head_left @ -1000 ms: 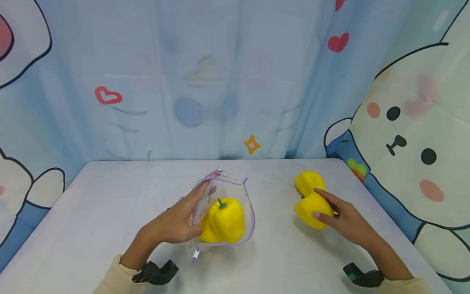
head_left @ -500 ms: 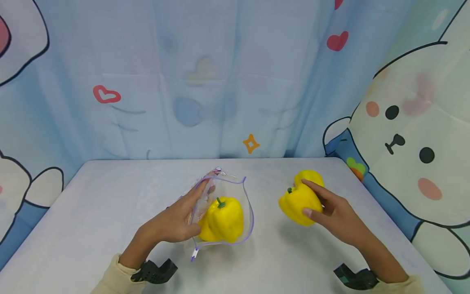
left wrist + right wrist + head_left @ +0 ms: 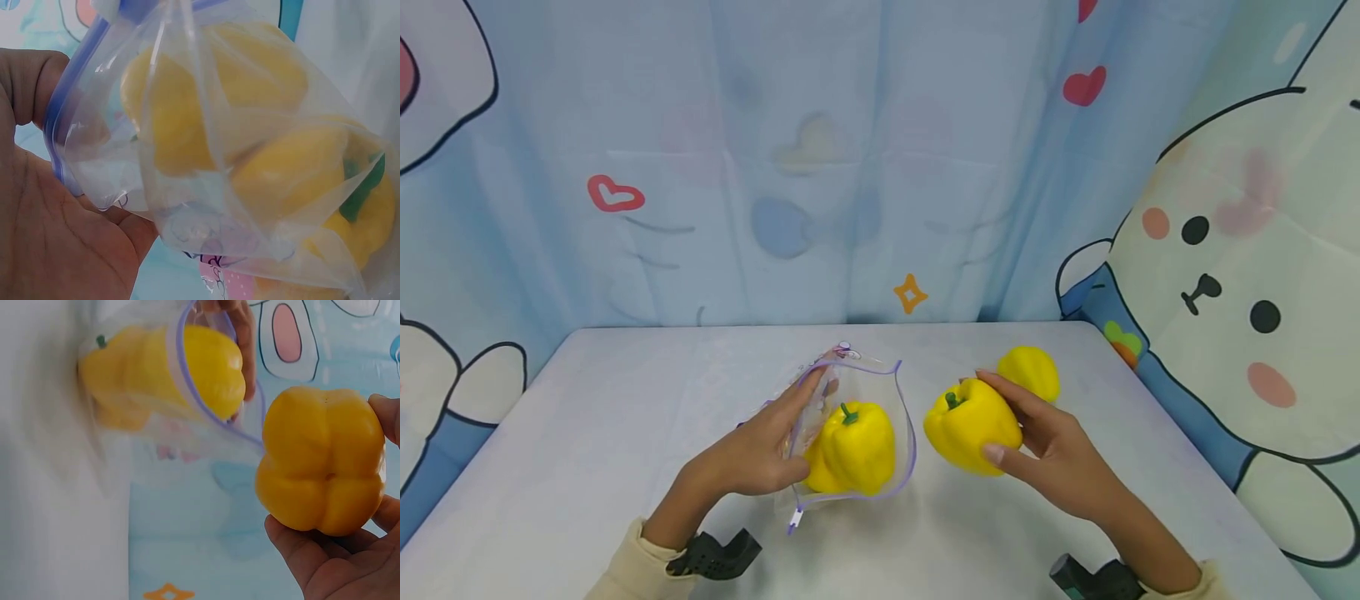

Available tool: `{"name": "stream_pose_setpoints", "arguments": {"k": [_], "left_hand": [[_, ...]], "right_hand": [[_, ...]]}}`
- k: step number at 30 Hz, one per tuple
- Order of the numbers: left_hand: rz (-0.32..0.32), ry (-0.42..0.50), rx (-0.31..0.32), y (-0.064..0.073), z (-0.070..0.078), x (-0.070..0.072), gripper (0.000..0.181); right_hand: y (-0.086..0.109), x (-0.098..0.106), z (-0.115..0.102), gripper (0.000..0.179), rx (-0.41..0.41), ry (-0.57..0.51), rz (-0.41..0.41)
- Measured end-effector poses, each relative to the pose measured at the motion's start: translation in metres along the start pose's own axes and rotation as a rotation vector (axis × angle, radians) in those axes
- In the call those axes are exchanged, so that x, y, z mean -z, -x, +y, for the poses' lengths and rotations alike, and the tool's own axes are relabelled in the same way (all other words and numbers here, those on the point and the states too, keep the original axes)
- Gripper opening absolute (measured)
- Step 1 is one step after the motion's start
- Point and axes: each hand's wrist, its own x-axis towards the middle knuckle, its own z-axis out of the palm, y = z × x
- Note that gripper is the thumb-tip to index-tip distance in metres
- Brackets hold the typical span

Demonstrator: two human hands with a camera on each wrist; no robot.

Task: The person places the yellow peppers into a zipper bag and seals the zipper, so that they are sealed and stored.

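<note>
My left hand holds the rim of a clear zip bag with a purple edge, thumb outside and fingers reaching along its far side. The bag's mouth gapes toward me. Inside lie yellow bell peppers; one pepper with a green stem shows at the mouth, and the left wrist view shows more yellow peppers through the plastic. To the right of the bag, my right hand grips another yellow bell pepper between thumb and fingers. This pepper is apart from the bag in the head view.
One more yellow pepper rests on the white table, behind my right hand. A blue curtain with cartoon prints hangs beyond the table's back edge. Each wrist carries a black camera mount.
My right hand has lifted its pepper from beside the other loose one and carried it left toward the bag. My left hand and the bag have stayed in place.
</note>
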Motion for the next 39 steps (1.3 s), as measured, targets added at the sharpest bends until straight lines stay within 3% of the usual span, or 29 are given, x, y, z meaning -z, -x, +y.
{"name": "stream_pose_setpoints", "arguments": {"k": [15, 21, 28, 33, 39], "left_hand": [[-0.001, 0.022, 0.001, -0.001, 0.001, 0.001, 0.102], [0.001, 0.034, -0.007, 0.001, 0.0, 0.001, 0.102], [-0.001, 0.039, -0.024, 0.002, -0.001, 0.0, 0.101], [-0.007, 0.014, -0.04, 0.002, 0.001, -0.001, 0.101], [-0.013, 0.009, -0.017, 0.001, 0.006, -0.001, 0.105]], "right_hand": [[-0.005, -0.034, -0.019, 0.065, 0.027, -0.155, -0.15], [-0.006, -0.047, -0.019, 0.064, -0.001, -0.181, -0.2], [-0.011, -0.056, -0.018, 0.065, -0.031, -0.188, -0.209], [-0.014, -0.059, -0.017, 0.064, 0.009, -0.207, -0.209], [-0.02, -0.062, -0.016, 0.065, 0.025, -0.194, -0.195]]}}
